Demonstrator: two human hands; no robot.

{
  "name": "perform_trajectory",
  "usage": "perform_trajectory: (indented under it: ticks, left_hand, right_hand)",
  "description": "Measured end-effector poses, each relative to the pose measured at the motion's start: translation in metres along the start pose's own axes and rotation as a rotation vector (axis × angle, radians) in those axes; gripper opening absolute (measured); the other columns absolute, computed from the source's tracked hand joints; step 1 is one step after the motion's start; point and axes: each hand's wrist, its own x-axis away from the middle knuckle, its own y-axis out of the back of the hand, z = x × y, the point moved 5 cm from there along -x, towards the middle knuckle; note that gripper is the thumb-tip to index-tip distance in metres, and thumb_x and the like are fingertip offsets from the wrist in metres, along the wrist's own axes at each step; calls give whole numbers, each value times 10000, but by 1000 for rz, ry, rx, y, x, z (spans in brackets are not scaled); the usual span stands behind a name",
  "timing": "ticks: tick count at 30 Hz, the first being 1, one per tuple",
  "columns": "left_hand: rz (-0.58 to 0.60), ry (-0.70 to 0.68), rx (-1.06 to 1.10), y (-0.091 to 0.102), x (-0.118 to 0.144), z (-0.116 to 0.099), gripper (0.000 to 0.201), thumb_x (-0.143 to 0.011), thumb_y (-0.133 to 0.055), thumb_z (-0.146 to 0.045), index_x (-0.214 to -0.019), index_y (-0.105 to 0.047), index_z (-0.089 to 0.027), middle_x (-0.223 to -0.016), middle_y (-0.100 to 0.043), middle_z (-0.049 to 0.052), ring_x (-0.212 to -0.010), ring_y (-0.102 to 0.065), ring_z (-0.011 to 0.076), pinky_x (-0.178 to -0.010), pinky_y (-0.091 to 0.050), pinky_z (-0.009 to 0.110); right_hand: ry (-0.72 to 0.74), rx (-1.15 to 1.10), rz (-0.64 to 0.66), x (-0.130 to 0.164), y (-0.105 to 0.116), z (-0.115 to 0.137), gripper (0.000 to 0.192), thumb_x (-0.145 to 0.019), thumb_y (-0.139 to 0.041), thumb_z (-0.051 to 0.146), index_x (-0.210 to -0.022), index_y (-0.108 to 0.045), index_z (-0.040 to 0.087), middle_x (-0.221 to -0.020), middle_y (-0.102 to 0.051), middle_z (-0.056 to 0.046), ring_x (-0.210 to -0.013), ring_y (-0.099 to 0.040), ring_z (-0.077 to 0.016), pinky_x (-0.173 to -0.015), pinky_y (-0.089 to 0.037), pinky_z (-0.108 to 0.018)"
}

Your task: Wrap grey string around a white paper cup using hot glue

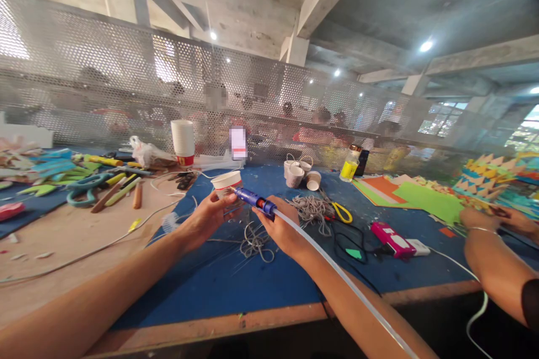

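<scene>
My left hand [209,217] is closed round the lower part of a white paper cup [226,180] with a red band, its rim facing up. In my right hand [283,228] is a blue hot glue gun [255,200]. A long clear glue stick [337,269] runs out of its back end over my forearm. The gun's nozzle points at the cup's side, close to my left fingers; whether it touches cannot be made out. Below the hands lies a loose tangle of grey cord [256,245], and a bigger bundle of cord [310,208] sits to the right.
Small cord-wrapped cups [295,175] stand behind the bundle, near yellow-handled scissors [342,212] and a bottle of yellow liquid [349,164]. Stacked paper cups [182,140] stand at the back left. A pink power strip [392,239] lies right, beside another person's arm [490,252]. Teal scissors [86,188] lie left.
</scene>
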Motion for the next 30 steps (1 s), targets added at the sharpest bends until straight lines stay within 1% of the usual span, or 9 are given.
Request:
perform_trajectory:
  ticks: [3, 8, 11, 18, 22, 30]
  left_hand:
    - [-4, -6, -12, 0, 0, 0, 506, -781, -861, -286, -1266, -717, -280, -1223, -754, 58, -1038, -731, 217, -914, -574, 333]
    - [-2, -4, -15, -1, 1, -1, 512, -759, -879, -304, -1245, -725, -271, -1220, -760, 65, -1057, -734, 226, -947, -563, 348]
    - [12, -4, -13, -2, 2, -2, 502, -774, -869, -307, -1253, -722, -279, -1237, -756, 60, -1079, -728, 224, -948, -561, 338]
    - [4, -1, -12, -3, 2, -2, 469, -798, -851, -298, -1248, -723, -261, -1219, -763, 70, -1069, -735, 233, -916, -570, 331]
    - [3, 7, -14, -3, 2, -2, 481, -782, -863, -313, -1243, -728, -283, -1208, -770, 62, -1056, -740, 235, -902, -575, 333]
    - [5, 3, 1, -4, 3, -3, 433, -797, -849, -298, -1216, -744, -274, -1175, -773, 52, -1059, -731, 227, -958, -564, 349]
  right_hand:
    - [5, 8, -1, 0, 0, 0, 299, -1031, -548, 472, -918, -649, 214, -798, -708, -55, -775, -680, -202, -668, -459, -274]
    - [-1, 13, 5, 0, 0, -1, 308, -1031, -547, 479, -915, -650, 213, -797, -706, -56, -775, -674, -200, -670, -454, -274]
    - [0, 9, 1, 0, 1, 0, 310, -1034, -543, 475, -907, -645, 211, -790, -700, -52, -770, -673, -199, -669, -451, -275]
    - [-18, 8, -11, -1, 3, 0, 305, -1027, -557, 472, -886, -649, 217, -775, -696, -48, -746, -667, -191, -651, -444, -263]
    - [-20, 16, -11, -1, 4, 1, 310, -1031, -548, 467, -881, -649, 215, -763, -689, -47, -731, -659, -188, -642, -438, -258]
    - [-15, 14, -20, -2, 5, 1, 336, -1036, -532, 479, -860, -634, 212, -746, -672, -50, -711, -644, -190, -639, -431, -262]
